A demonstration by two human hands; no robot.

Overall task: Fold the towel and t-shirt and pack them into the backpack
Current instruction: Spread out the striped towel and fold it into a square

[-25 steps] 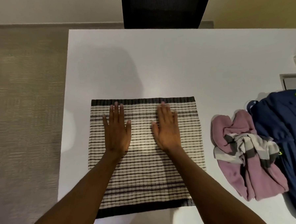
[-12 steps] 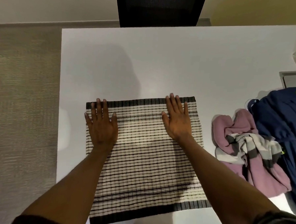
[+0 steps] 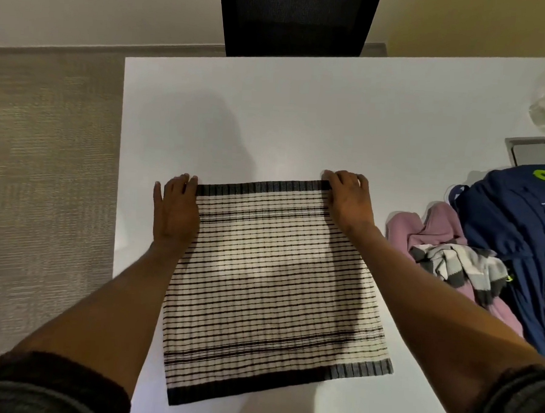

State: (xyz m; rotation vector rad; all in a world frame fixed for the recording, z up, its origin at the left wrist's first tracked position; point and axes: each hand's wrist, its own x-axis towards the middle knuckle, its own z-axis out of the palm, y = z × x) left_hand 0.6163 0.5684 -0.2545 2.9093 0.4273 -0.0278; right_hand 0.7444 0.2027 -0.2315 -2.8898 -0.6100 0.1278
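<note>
A cream towel (image 3: 270, 285) with thin dark stripes and dark bands at its near and far ends lies flat on the white table (image 3: 301, 113), close to the near edge. The person's left hand (image 3: 176, 210) lies on the far left corner, fingers together and curled over the far edge, thumb out on the bare table; whether it actually pinches the cloth I cannot tell. The right hand (image 3: 347, 200) sits on the far right corner, fingers bent down over the dark end band, and seems to have the corner in a light grip, though the fingertips are hidden. Both forearms stretch along the towel's two sides, with dark sleeves pushed up near the elbows.

To the right of the towel, apart from it, a pink t-shirt (image 3: 434, 233) with a grey-and-white striped part lies crumpled in a heap. It rests against a navy backpack (image 3: 515, 238) with lime-green lettering, at the table's right edge. A black chair (image 3: 297, 18) stands at the far side of the table
</note>
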